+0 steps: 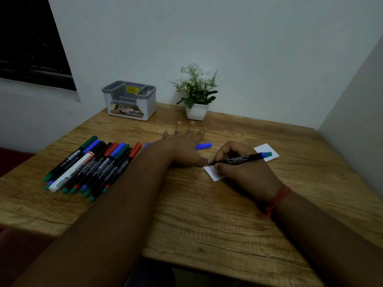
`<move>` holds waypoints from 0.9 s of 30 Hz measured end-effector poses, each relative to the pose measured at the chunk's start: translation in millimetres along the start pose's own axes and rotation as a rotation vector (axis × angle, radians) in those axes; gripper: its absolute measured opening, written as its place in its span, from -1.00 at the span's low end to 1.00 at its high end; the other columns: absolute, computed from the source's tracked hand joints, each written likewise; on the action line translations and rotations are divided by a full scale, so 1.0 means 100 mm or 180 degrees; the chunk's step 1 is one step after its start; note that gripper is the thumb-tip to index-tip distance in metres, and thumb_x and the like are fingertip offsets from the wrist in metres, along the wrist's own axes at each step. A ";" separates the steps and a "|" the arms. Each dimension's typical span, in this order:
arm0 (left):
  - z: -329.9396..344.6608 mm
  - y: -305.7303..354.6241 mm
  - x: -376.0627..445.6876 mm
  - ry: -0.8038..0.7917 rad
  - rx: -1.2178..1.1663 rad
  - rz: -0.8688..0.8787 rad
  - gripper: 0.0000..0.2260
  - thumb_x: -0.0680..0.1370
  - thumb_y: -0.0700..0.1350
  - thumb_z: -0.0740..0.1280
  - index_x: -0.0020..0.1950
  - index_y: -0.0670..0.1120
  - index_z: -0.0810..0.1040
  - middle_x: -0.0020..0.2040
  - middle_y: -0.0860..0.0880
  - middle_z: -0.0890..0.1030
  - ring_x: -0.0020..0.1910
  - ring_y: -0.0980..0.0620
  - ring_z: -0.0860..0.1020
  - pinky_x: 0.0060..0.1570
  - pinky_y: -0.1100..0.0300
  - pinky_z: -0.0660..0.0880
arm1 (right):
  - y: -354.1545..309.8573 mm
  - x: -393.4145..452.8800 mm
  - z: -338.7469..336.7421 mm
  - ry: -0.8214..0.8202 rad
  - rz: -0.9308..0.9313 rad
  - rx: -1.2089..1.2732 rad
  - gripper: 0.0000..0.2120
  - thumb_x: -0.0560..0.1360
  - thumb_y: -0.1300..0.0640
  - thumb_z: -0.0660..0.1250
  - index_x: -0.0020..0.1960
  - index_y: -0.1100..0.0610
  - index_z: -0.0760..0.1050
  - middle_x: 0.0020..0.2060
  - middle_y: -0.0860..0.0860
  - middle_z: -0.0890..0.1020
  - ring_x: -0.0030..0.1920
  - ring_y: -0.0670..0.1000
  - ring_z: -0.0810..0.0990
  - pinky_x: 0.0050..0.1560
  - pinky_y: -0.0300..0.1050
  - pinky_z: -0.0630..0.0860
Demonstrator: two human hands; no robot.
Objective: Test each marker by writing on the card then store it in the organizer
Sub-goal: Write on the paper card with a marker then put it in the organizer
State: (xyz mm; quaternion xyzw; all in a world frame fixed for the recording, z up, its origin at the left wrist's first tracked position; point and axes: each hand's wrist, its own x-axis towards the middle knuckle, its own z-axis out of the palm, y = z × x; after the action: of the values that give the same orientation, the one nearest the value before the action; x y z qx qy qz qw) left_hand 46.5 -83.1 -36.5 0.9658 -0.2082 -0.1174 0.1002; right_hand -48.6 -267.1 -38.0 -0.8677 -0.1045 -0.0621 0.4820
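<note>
Right hand (238,162) is gripping the uncapped marker (240,158), tip on the card (267,154) near the table's (207,214) right edge; left hand (186,141) is lying flat, fingers spread, steadying it. Keep strokes short, recap with the blue cap (203,146), then drop it in the organizer (129,100) at the far edge.

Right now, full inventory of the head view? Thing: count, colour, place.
card: one, white, table right, under the right hand
marker in hand: one, black barrel, tip on the card
cap: one, blue, lying beyond the hands
marker pile: about a dozen, green, blue, red and black caps, table left
organizer: one, grey and white, back left by the wall
plant: one, white flowers, white pot, back centre
table: one, wood
left hand: flat, thumb on the card edge
right hand: gripping the marker
</note>
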 end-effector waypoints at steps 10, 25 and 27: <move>0.00 0.00 0.00 0.0035 0.0174 -0.0078 -0.05 0.43 0.46 0.24 0.58 0.21 -0.30 0.58 -0.01 -0.39 0.53 -0.23 -0.39 0.44 -0.39 -0.23 | 0.01 0.00 0.05 0.0106 0.0053 -0.0210 -0.95 0.44 0.22 0.48 -0.13 0.11 0.64 -0.15 -0.09 0.73 -0.09 -0.19 0.65 -0.13 -0.35 0.56; 0.02 -0.03 0.04 0.0047 0.0117 -0.0046 -0.01 0.39 0.49 0.24 0.57 0.21 -0.30 0.58 -0.01 -0.39 0.53 -0.23 -0.40 0.43 -0.41 -0.23 | 0.02 0.00 0.04 0.0184 0.0091 -0.0201 -0.94 0.44 0.23 0.47 -0.17 0.10 0.63 -0.16 -0.10 0.73 -0.09 -0.17 0.65 -0.10 -0.26 0.57; 0.02 -0.03 0.04 0.0044 0.0126 -0.0049 -0.01 0.39 0.50 0.24 0.57 0.21 -0.31 0.58 -0.01 -0.38 0.53 -0.23 -0.39 0.43 -0.41 -0.23 | 0.02 -0.01 0.04 0.0170 0.0102 -0.0184 -0.94 0.44 0.22 0.47 -0.17 0.10 0.62 -0.16 -0.09 0.73 -0.09 -0.16 0.65 -0.10 -0.27 0.57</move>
State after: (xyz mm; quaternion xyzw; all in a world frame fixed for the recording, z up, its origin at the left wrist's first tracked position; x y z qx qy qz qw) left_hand 50.5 -82.3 -40.1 0.9700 -0.2023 -0.1074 0.0817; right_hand -48.8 -264.8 -42.1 -0.8809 -0.0759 -0.0805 0.4603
